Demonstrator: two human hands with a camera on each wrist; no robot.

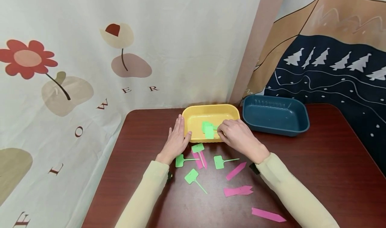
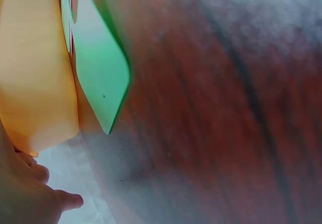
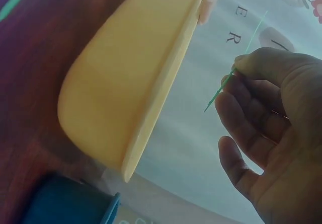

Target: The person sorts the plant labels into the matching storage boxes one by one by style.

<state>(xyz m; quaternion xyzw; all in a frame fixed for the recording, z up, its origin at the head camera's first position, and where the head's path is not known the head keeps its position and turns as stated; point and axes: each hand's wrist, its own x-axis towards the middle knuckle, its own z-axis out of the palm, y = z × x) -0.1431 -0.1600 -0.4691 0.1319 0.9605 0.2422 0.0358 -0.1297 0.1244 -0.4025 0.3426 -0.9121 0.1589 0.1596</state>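
Note:
My right hand [image 1: 236,134] pinches the thin stem of a green plant label [image 3: 226,78] between thumb and fingers, over the right side of a yellow basin [image 1: 211,109]. In the head view, the label's flat head [image 1: 209,132] hangs above other green labels [image 1: 205,124] inside the basin. My left hand [image 1: 177,137] rests with straight fingers against the basin's left rim. Near that hand, a green label [image 1: 197,148] lies across pink pointed strips [image 1: 197,161] on the table. Beside them lie more green labels, one [image 1: 179,160] left, one [image 1: 191,176] nearer, one [image 1: 219,162] right.
A dark blue basin [image 1: 275,131] stands to the right of the yellow one. Pink strips [image 1: 236,171] are scattered on the brown table [image 1: 144,130], the nearest one [image 1: 268,215] by my right forearm. Patterned curtains [image 1: 181,47] hang behind the table.

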